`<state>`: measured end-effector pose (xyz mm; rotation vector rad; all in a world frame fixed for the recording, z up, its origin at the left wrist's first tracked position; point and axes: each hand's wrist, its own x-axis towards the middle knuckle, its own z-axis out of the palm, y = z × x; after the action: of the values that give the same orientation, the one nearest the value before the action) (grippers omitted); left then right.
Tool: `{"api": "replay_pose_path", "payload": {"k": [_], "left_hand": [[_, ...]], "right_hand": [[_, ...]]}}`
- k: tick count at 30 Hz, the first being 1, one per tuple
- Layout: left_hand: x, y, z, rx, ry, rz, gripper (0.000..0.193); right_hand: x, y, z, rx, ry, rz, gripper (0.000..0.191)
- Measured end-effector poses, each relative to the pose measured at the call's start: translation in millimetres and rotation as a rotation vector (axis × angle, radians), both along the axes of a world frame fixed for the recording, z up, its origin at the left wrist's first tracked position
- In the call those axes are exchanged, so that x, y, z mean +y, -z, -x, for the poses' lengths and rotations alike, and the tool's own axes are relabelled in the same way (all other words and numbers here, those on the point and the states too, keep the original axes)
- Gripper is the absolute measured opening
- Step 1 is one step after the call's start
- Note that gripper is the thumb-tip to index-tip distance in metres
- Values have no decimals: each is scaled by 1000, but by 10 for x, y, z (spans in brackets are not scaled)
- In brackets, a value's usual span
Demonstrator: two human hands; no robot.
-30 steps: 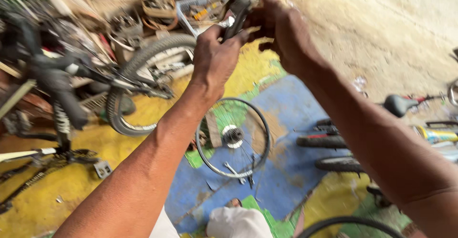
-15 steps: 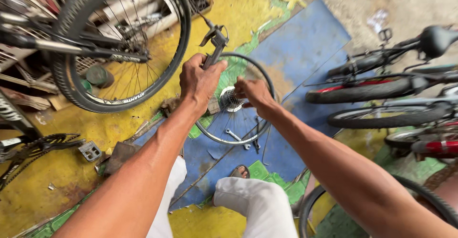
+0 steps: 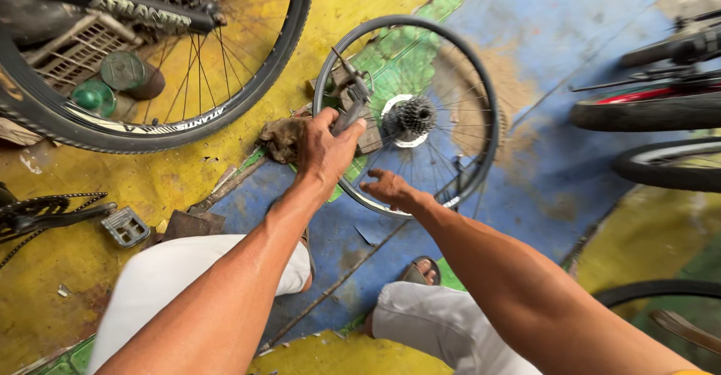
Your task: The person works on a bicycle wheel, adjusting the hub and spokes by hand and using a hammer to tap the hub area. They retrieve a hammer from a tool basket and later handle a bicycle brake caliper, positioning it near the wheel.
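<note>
A bare spoked wheel rim [image 3: 409,20] lies flat on the blue and green floor, with a toothed cassette [image 3: 413,116] at its hub. My left hand [image 3: 324,149] grips a grey metal tool [image 3: 353,97] that points up over the rim's left side. Just behind that hand lies a brown rag [image 3: 282,136]. My right hand [image 3: 387,189] hovers over the rim's near edge, fingers spread and holding nothing. My knees in white trousers frame the bottom of the view.
A bicycle's tyred wheel [image 3: 289,59] stands at the upper left beside green round tins [image 3: 94,97]. A loose pedal [image 3: 125,226] and a crank with chain [image 3: 45,213] lie at left. More bicycles [image 3: 661,112] stand at right, another tyre [image 3: 661,291] at lower right.
Both hands came down from head height to the rim on the floor. My right hand left the hub and drew back to the rim's near edge; the left keeps the tool.
</note>
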<state>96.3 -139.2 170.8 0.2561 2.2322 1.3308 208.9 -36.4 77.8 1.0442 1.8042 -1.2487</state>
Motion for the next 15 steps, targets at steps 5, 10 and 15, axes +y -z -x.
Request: {"api": "replay_pose_path", "payload": {"k": [5,10,15], "left_hand": [[-14,411,-8,-33,18,69,35],[24,624,-22,-32,60,65,35],[45,692,-4,5,81,92,35]], "right_hand": [[-191,572,33,105,-301,-130,97],[-290,744,167,-61,-476,-111,98],[-323,757,175,-122,-485,-147,63]]}}
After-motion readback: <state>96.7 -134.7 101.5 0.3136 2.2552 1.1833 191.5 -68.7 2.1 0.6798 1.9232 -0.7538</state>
